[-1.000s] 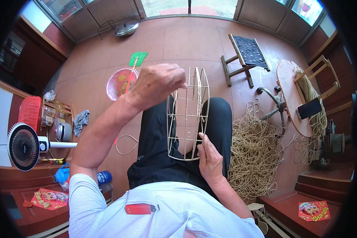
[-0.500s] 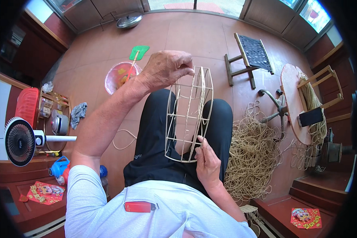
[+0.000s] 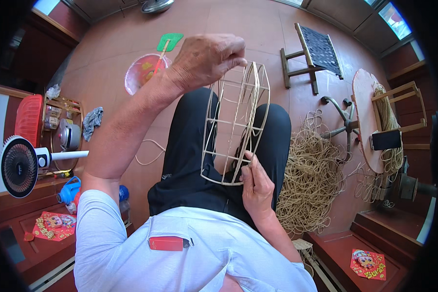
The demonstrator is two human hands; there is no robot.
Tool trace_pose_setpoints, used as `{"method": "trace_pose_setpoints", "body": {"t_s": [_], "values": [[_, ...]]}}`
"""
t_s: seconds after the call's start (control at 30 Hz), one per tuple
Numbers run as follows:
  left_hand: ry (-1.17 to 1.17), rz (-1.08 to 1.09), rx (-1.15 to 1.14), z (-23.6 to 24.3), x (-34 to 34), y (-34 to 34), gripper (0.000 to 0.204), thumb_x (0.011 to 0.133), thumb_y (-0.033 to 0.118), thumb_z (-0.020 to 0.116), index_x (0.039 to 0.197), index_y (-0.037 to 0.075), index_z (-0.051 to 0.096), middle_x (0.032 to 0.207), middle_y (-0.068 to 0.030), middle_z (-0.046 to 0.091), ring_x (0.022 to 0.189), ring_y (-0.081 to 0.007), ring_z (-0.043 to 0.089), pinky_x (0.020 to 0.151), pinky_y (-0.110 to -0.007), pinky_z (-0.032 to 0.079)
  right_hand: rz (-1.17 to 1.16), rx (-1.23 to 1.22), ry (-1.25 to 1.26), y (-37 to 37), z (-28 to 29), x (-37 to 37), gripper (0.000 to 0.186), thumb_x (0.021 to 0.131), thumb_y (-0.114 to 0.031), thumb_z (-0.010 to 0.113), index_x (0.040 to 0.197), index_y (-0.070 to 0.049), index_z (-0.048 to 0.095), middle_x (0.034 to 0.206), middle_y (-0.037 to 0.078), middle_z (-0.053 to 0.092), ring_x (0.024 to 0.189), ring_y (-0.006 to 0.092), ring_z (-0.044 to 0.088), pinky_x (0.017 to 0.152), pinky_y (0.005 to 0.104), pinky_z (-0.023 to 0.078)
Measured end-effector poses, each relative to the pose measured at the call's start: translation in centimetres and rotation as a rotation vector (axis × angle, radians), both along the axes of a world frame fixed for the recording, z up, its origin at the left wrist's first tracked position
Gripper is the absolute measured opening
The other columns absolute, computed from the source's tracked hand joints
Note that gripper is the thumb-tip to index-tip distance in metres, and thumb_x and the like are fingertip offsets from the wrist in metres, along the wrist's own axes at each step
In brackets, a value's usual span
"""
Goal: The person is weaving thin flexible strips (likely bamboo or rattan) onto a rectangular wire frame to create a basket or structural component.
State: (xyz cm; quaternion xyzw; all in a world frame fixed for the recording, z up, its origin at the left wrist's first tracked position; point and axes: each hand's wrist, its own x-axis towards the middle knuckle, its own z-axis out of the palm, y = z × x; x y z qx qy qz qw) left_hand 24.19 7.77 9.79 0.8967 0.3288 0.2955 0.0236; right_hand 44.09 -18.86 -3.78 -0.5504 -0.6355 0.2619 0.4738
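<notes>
A long, open frame of thin pale rods point(image 3: 254, 104), tied into a narrow cage shape, stands over my lap between my knees. My left hand point(image 3: 209, 58) is at its far end, thumb and fingers pinched together. A thin twisted cord point(image 3: 232, 124) runs from those fingertips down along the frame toward its near end. At the near right corner, my right hand point(image 3: 258, 185) grips the rods between thumb and fingers.
A heap of tan cord point(image 3: 309, 190) lies on the floor by my right leg. Farther right stand a folding stool point(image 3: 319, 48) and a round board point(image 3: 362, 112). A pink basin point(image 3: 143, 73) with a green fly swatter point(image 3: 170, 42) sits ahead left; a fan point(image 3: 19, 166) is at far left.
My left hand has moved a little farther away and to the right, still pinched. The frame has tipped slightly to the right, with my right hand still at its near corner. The view has shifted.
</notes>
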Motion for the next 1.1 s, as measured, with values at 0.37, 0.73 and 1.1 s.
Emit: {"method": "trace_pose_setpoints", "body": {"t_s": [0.37,0.73,1.1], "values": [[-0.021,0.007,-0.396,-1.6,-0.2,0.9,0.024,0.097,0.031,0.082,0.096,0.007,0.076,0.086,-0.0116,0.076,0.085,-0.0315,0.077,0.077,-0.044,0.058,0.017,-0.095,-0.053,-0.9,0.7,-0.1,0.038,0.106,0.001,0.069,0.144,0.008,0.063,0.132,0.02,0.078,0.107,0.0361,0.081,0.082,0.0398,0.067],[0.081,0.082,-0.601,-6.2,0.6,8.7,0.024,0.096,0.034,0.082,0.105,0.012,0.084,0.096,-0.0087,0.082,0.092,-0.0263,0.078,0.086,-0.043,0.059,0.027,-0.085,-0.064,-0.7,1.4,-0.2,0.033,0.105,0.0,0.071,0.137,0.008,0.067,0.126,0.018,0.08,0.1,0.0319,0.082,0.079,0.0378,0.066],[0.035,0.026,-0.864,-9.6,2.2,11.7,0.02,0.098,0.022,0.077,0.105,0.004,0.082,0.089,-0.0056,0.081,0.087,-0.0166,0.077,0.088,-0.035,0.059,0.043,-0.072,-0.04,-0.6,1.3,-0.1,0.034,0.106,0.001,0.07,0.14,0.009,0.067,0.129,0.018,0.079,0.085,0.0287,0.078,0.072,0.0367,0.063]]}}
